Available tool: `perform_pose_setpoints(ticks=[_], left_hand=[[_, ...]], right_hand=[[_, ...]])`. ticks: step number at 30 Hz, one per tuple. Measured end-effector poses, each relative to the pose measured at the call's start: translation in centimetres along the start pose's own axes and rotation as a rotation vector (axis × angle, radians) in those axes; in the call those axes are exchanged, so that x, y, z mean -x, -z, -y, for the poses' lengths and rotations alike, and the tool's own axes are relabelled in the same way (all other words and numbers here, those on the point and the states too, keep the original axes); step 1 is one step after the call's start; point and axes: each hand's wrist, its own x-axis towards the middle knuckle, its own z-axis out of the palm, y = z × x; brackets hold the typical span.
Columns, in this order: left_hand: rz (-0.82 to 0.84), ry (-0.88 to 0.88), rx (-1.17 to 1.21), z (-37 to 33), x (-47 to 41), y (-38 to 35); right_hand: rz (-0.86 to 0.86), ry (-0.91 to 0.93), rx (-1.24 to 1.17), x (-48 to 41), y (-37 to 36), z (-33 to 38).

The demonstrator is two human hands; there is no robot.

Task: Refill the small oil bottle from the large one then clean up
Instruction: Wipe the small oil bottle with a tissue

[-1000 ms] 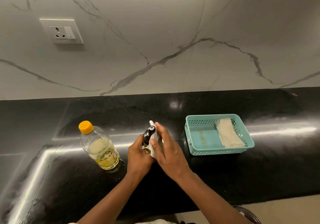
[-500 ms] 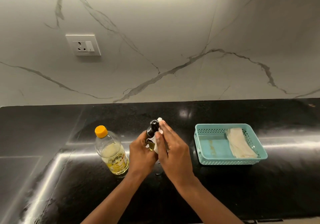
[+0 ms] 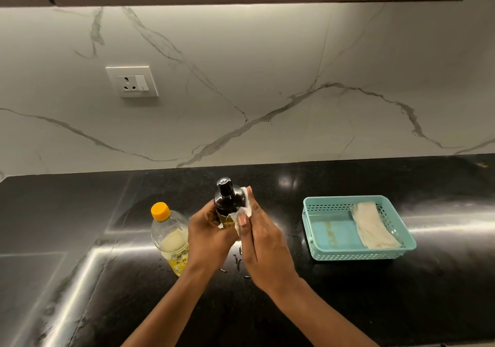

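Your left hand (image 3: pixel 211 235) grips the small oil bottle (image 3: pixel 228 204) upright above the worktop (image 3: pixel 348 293), steadying it so your right hand (image 3: pixel 263 242), pinching a white tissue (image 3: pixel 246 207), can wipe its side, with the capped large bottle (image 3: pixel 170 235) parked just beside.

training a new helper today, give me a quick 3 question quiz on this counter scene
1. True or false: the big bottle has its cap on.
2. What lies in the basket? A) a sponge B) a folded cloth C) a spoon
3. Which hand presses the tissue to the small bottle?

Key: 1 true. 2 B, the cloth. 3 the right hand; the left hand grips the bottle.
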Motion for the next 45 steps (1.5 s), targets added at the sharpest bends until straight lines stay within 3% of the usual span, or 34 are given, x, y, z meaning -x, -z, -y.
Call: perform_pose_setpoints(ticks=[4,10,14,18,26,35,40,45], left_hand=[[0.043,-0.025,0.000,-0.6,0.1,0.1],[0.062,-0.046,0.111,-1.6,-0.5,0.6],[0.110,-0.054,0.152,-1.4,-0.6,1.5],[0.148,-0.015,0.126,-1.5,-0.3,1.2],[0.131,-0.020,0.182,-2.4,-0.9,2.0],[0.165,-0.025,0.125,-1.7,-0.5,1.6],[0.140,-0.040,0.065,-1.6,-0.8,2.2],[0.160,-0.012,0.159,-1.9,-1.2,2.3]], right_hand=[[0.030,-0.113,-0.119,-1.3,0.4,1.7],[0.039,-0.024,-0.059,-0.8,1.0,2.8],[0.143,-0.128,-0.143,0.8,1.4,2.5],[0.094,-0.224,-0.294,-0.8,1.5,3.8],[0.089,-0.133,-0.299,0.8,1.6,2.6],[0.106,-0.704,-0.657,-2.9,2.3,3.1],[0.119,-0.813,-0.821,-2.0,3.5,2.8],[0.104,-0.929,-1.072,-1.3,3.7,2.9]])
